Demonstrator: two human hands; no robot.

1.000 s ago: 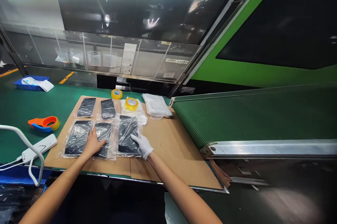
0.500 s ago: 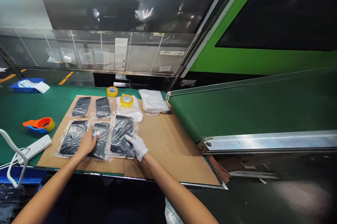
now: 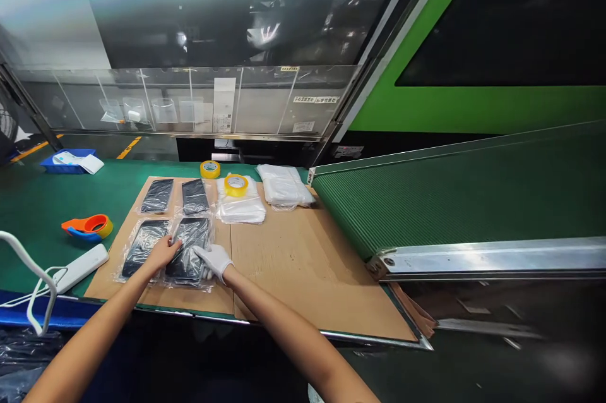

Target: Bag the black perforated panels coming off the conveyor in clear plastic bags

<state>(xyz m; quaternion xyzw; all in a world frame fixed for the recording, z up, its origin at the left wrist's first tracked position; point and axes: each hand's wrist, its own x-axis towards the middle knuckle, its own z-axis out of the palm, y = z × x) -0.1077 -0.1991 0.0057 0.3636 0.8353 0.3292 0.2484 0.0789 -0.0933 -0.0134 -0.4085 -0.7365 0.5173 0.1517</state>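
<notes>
A flat black item in a clear plastic bag [image 3: 192, 232] lies over the front right pile on the cardboard. My right hand [image 3: 215, 261], in a white glove, grips its right edge, thumb on top and fingers partly hidden below. At its left edge is my bare left hand [image 3: 162, 252], fingers bent and closed on the bag's side. Left of it lies another bagged black item [image 3: 144, 248]. Two smaller bagged black pieces, one on the left [image 3: 158, 196] and one on the right [image 3: 194, 196], sit behind them.
Cardboard [image 3: 303, 270] covers the bench's front. Behind are tape rolls [image 3: 235, 186], [image 3: 210, 169] and stacked clear bags [image 3: 285, 186]. An orange tape dispenser [image 3: 88, 226], white power strip [image 3: 84, 269] and blue tray [image 3: 61, 167] are left. A green conveyor [image 3: 449, 201] rises right.
My right hand has moved left with the bagged black item, which now overlies the front right pile. My left hand has shifted to that item's left edge. The view has turned slightly.
</notes>
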